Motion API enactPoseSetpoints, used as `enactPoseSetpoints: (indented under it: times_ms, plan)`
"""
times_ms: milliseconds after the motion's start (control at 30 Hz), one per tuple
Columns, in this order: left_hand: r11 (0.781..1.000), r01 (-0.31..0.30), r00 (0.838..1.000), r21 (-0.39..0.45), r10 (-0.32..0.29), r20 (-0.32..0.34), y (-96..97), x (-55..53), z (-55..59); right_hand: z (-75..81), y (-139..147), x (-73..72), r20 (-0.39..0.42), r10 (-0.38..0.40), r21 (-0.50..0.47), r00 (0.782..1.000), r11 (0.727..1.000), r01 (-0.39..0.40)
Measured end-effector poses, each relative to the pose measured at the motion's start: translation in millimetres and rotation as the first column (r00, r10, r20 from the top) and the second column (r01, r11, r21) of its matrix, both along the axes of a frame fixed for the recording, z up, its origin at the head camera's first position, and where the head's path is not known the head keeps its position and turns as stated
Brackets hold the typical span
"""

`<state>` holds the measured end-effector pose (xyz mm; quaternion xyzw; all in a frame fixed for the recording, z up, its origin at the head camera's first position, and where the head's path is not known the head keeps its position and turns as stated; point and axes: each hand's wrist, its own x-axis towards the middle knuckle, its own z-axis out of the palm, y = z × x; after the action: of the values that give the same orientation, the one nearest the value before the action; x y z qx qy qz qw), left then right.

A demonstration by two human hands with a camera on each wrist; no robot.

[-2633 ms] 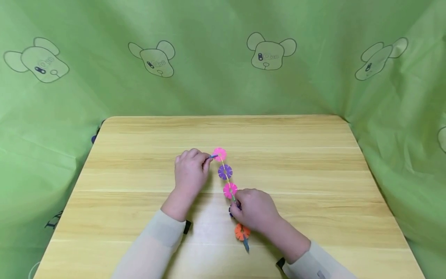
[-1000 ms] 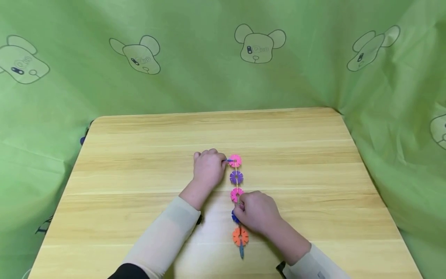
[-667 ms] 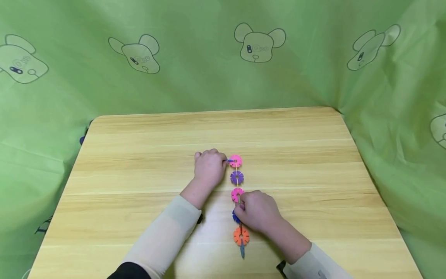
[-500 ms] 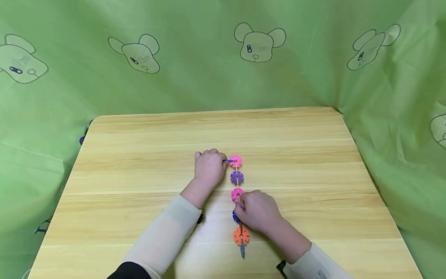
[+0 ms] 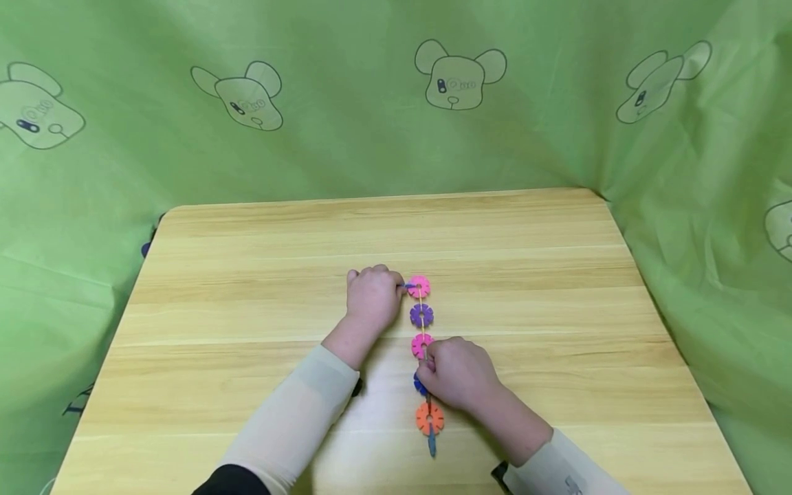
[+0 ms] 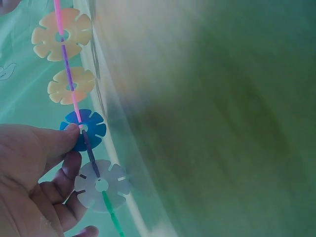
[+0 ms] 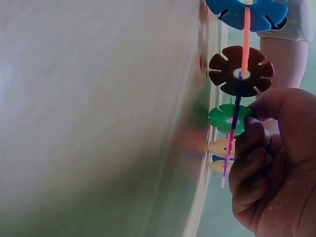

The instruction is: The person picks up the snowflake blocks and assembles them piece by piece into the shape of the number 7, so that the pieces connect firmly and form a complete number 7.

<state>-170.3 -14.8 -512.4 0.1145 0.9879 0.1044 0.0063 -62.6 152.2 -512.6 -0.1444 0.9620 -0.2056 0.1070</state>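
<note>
A chain of slotted plastic snowflake discs runs away from the body in the head view. Flat-facing discs are pink (image 5: 425, 282), purple (image 5: 428, 317), a second pink (image 5: 415, 349), dark blue (image 5: 419, 385) and orange (image 5: 421, 418); others, set crosswise, show edge-on. My left hand (image 5: 373, 297) pinches a blue disc (image 6: 97, 129) at the far end, its thumb on the face. Nearer me, my right hand (image 5: 460, 371) pinches a green disc (image 7: 218, 118) between thumb and forefinger, partly covering the dark blue one. A blue-grey disc (image 5: 432, 445) ends the chain at the near side.
The chain is over a wood-grain table (image 5: 247, 275). Green cloth (image 5: 359, 158) with printed mouse-like heads hangs behind the table and at both sides. Dark straps show by both light sleeves (image 5: 297, 405).
Compared with the earliest frame, my left hand and the chain's far end sit further right, and the slanted chain is now nearly straight. Over the last second both hands keep their grips, almost still.
</note>
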Motion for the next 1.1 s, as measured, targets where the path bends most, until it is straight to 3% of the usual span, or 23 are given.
enactPoseSetpoints:
  times_ms: [633, 867, 1000, 1100]
  plan:
    - [0.999, 0.0, 1.0, 0.038, 0.0, -0.004, 1.1, -1.8, -3.5, 2.5, 0.9, 0.5, 0.023, -0.03, 0.005, 0.999, 1.0, 0.03]
    - [0.993, 0.002, 1.0, 0.119, -0.005, 0.022, 1.8, -2.2, -4.7, 4.9, 5.1, 1.5, 0.023, -0.035, 0.01, 0.999, 0.999, 0.035]
    - [0.981, -0.01, 1.0, 0.193, 0.008, 0.013, -10.8, 6.4, -3.3, 6.5, 9.9, 3.5, 0.034, -0.041, -0.001, 0.999, 0.999, 0.041]
    - [0.964, -0.038, 0.999, 0.262, 0.045, -0.021, -26.4, 21.2, -1.0, 7.8, 18.1, 5.5, 0.028, -0.057, -0.023, 0.998, 0.998, 0.058]
